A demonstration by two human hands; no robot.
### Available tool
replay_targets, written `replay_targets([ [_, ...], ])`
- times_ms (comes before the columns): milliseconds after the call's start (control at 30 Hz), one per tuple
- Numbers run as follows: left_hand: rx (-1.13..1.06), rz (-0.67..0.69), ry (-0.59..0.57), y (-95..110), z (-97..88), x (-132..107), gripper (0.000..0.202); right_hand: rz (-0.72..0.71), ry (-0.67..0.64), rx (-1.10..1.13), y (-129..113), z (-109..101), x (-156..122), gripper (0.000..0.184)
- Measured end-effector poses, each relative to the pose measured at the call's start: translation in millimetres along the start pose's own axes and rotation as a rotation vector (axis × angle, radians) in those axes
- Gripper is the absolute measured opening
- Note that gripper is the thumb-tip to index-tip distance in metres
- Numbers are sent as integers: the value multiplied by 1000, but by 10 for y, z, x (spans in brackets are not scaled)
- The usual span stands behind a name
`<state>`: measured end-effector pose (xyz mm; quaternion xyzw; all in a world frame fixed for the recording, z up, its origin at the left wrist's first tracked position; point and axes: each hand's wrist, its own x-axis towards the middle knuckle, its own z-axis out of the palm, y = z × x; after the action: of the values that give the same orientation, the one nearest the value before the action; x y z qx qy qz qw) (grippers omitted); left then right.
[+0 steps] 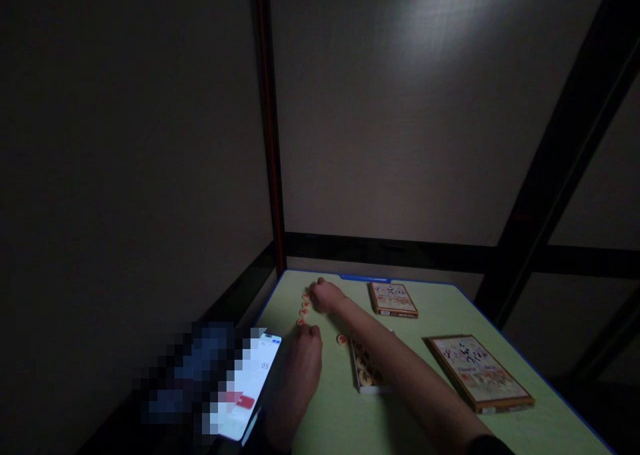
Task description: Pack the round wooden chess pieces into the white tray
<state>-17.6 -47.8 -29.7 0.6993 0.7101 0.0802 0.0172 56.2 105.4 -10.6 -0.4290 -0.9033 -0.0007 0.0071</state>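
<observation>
On the pale green table, round Chinese chess pieces with red markings lie in a short row. My right hand is at the row's far end, fingers curled down; whatever they hold is hidden. At the near end is my left hand, its fingers bent together with the tips out of sight. One loose red-marked chess piece lies to the right of my left hand. Beneath my right forearm, partly covered, is an open box tray holding several more round pieces.
A box with printed writing lies toward the table's far side. Another printed box or lid lies at the right. A lit phone is at the left beside my left forearm. Walls stand close behind and left of the table.
</observation>
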Motion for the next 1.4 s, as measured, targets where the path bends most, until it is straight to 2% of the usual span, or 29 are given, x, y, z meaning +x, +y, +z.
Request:
replay_targets([
  [200,13,41,-63,81,-169,126,29,8,15,23,18,-40,-66,34],
  [333,-39,83,-71,83,-128,240,32,-4,106,74,116,-132,-260,27],
  [500,-136,102,-34,1,59,330,32,-58,242,179,360,-196,-769,20],
  [633,-146,80,24,-22,91,319,38,-144,457,452,532,-127,-1332,20],
  [733,-253,118,185,107,55,310,36,-129,568,521,583,-45,-1690,26],
  [800,-489,205,258,284,39,344,33,-112,664,544,586,7,-1835,28],
  [867,-864,276,209,504,40,415,29,-100,776,568,582,54,-1896,27],
  [933,-1297,270,-30,712,50,502,34,-90,887,589,581,97,-1897,23],
  [1000,-1631,250,-258,864,57,573,44,-77,965,590,587,135,-1874,21],
  [1067,-1810,229,-371,944,58,606,49,-73,998,584,598,164,-1858,20],
  [1133,-1878,217,-387,967,57,607,48,-66,993,598,609,179,-1862,20],
  [1267,-1935,179,-341,930,74,608,47,22,989,699,632,171,-1900,19],
  [1400,-1846,90,-248,821,113,660,52,93,996,782,645,152,-1916,17],
])
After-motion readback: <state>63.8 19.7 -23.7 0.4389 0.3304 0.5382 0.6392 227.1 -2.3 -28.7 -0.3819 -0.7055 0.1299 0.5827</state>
